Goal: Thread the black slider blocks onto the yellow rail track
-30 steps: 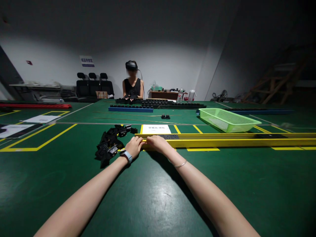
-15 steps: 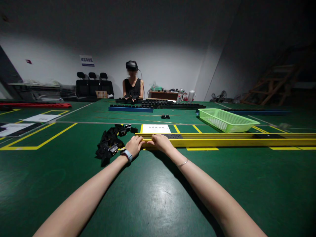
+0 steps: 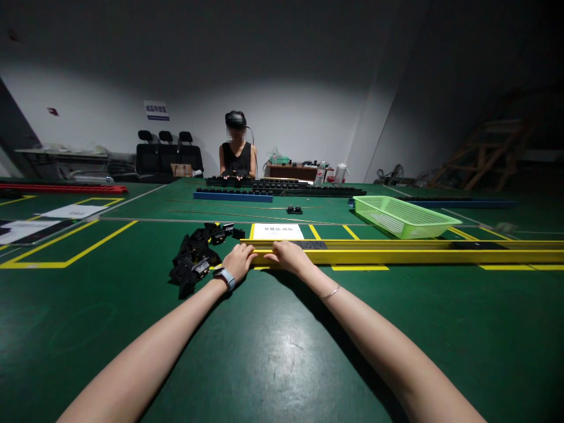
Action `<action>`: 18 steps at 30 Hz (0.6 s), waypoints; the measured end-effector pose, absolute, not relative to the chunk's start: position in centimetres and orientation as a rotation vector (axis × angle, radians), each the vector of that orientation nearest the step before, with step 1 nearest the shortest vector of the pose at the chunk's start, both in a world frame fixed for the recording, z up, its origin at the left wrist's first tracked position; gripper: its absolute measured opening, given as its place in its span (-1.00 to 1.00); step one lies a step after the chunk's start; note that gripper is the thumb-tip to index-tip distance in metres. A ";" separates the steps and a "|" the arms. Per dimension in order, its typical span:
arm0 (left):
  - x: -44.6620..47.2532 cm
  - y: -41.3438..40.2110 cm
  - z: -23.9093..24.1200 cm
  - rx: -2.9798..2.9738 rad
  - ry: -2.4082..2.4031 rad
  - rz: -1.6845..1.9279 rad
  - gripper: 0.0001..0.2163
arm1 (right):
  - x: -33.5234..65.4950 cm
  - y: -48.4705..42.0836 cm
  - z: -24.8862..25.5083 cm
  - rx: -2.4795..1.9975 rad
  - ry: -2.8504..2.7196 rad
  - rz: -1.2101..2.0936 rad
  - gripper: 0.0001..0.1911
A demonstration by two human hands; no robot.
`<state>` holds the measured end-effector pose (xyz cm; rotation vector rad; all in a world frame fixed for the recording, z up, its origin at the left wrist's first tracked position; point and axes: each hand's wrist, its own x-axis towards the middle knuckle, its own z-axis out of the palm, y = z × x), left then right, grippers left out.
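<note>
A long yellow rail (image 3: 409, 252) lies across the green table, its left end in front of me. My left hand (image 3: 239, 261) curls its fingers at that left end. My right hand (image 3: 287, 255) rests on the rail just to the right, fingers bent over its near edge. Black blocks (image 3: 314, 244) sit in the rail's channel beyond my right hand. A heap of loose black blocks (image 3: 196, 257) lies just left of my left hand. What my left fingers pinch, if anything, is hidden.
A white label (image 3: 277, 231) lies behind the rail, a green basket (image 3: 403, 216) to the back right. Across the table a person (image 3: 237, 154) works at blue (image 3: 232, 195) and black rails. Yellow floor-style markings (image 3: 66, 247) and papers lie at the left.
My right hand slid slightly right along the rail and settled. The view tipped a little. My left hand stays at the rail's end.
</note>
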<state>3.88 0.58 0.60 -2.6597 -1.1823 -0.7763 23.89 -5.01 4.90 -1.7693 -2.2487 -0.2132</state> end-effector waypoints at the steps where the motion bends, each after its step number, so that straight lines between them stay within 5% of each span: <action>1: 3.9 0.6 0.6 -2.659 -1.183 -0.776 -0.76 | 23.9 -4.9 4.8 -1.778 -2.247 -0.220 -0.54; 18: 3.9 0.6 0.5 -2.661 -1.177 -0.786 -0.75 | 24.0 -4.7 4.1 -1.767 -2.215 -0.327 -0.45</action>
